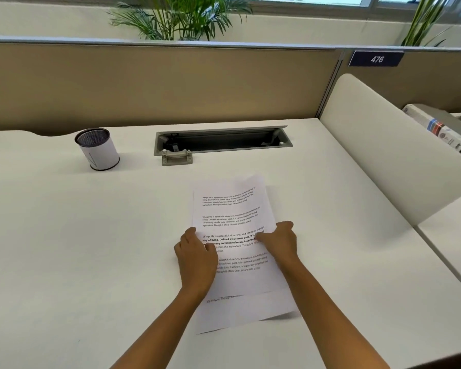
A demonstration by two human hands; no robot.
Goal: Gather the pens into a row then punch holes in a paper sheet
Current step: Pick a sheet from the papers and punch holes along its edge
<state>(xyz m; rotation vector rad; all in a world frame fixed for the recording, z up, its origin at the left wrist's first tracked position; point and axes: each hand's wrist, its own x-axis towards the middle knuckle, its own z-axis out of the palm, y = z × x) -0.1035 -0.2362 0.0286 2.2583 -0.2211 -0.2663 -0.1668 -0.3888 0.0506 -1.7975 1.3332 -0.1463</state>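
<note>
1. On my feed, a paper-wrapped mesh cup [97,149] stands upright, far left on the white desk [64,235].
2. An open cable tray [224,141] runs along the desk's back.
3. A tan partition [144,81] carries a plate numbered 476 [376,59].

Left hand [196,253] and right hand [278,242] cover print on the top sheet [232,209] — whether fingers curl under it, can't tell. Lower sheet [250,310] mostly hidden, only its bottom strip shows. Mesh cup [97,149] interior too dark to read. Forearms cut off at bottom edge — printed bundle [437,126] at right edge.
</note>
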